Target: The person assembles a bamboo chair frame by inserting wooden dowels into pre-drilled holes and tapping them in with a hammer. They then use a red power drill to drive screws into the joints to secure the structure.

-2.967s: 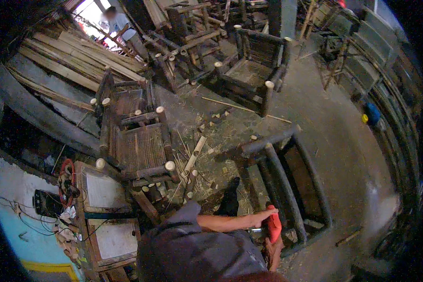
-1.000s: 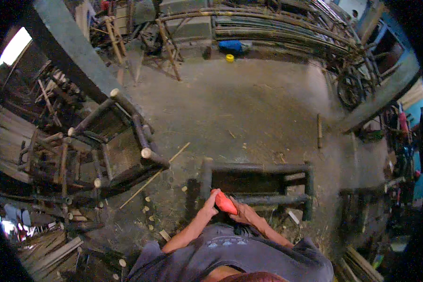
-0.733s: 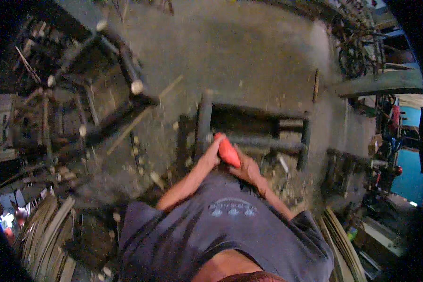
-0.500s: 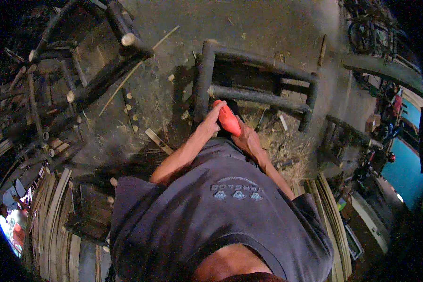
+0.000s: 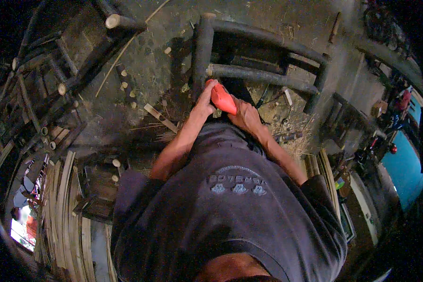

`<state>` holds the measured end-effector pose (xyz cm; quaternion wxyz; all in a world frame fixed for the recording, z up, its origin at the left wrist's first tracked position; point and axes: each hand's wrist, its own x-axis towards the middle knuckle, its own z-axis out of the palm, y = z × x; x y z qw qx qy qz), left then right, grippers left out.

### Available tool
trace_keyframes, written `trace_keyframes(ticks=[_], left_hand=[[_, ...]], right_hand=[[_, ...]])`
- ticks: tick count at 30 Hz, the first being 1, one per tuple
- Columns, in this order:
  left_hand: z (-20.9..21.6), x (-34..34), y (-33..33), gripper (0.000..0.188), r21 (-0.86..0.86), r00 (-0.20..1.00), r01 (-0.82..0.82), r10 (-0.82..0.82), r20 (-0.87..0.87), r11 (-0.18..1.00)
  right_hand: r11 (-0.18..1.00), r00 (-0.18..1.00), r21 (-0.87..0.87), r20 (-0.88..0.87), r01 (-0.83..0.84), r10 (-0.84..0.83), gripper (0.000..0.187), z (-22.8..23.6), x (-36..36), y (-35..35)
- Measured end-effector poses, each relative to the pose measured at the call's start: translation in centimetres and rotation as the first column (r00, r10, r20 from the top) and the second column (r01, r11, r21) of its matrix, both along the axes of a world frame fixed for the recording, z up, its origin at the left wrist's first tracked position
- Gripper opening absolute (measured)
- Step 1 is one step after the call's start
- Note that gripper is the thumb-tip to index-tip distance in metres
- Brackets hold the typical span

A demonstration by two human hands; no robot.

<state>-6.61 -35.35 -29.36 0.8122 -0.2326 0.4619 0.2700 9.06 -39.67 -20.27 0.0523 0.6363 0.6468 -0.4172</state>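
Both hands grip an orange-red power tool (image 5: pixel 223 99) in front of my body; my fingers cover too much of it to tell its exact kind. My left hand (image 5: pixel 205 102) is closed around its far left end. My right hand (image 5: pixel 246 115) is wrapped round its near right end. Just beyond the tool stands a dark frame of round poles (image 5: pixel 268 79), like part of a chair or bench. The tool's far end is close to the left end of the frame's nearer rail; whether they touch, I cannot tell.
More dark pole furniture (image 5: pixel 91 70) stands at the left. Bundled long strips (image 5: pixel 63 211) lie at the lower left. Round offcuts (image 5: pixel 124 85) and a split piece of bamboo (image 5: pixel 160 117) litter the floor. Wood shavings (image 5: pixel 303 129) lie right of my hands. A person (image 5: pixel 21 197) is at the far left.
The view has shifted, so the frame, tool and hands sit higher in the picture. Both hands keep their hold on the tool near the same rail end.
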Motion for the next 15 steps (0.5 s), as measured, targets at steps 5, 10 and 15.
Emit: trace_keyframes(ticks=[5, 10, 15], left_hand=[[-0.4, 0.0, 0.4, 0.026, -0.004, 0.999, 0.024, -0.025, -0.022, 1.000], [-1.2, 0.0, 0.7, 0.024, 0.038, 1.000, 0.000, 0.000, 0.015, 0.999], [-1.0, 0.1, 1.5, 0.024, 0.012, 0.999, 0.045, -0.045, -0.027, 0.999]], right_hand=[[0.998, 0.999, -0.029, -0.001, 0.053, -0.053, 0.060, -0.6, -0.1, 0.2], [0.997, 0.995, -0.027, -0.056, 0.075, -0.077, 0.059, 0.2, -0.2, 1.6], [0.996, 0.998, 0.088, -0.050, 0.032, -0.027, 0.057, -1.4, 0.1, 0.9]])
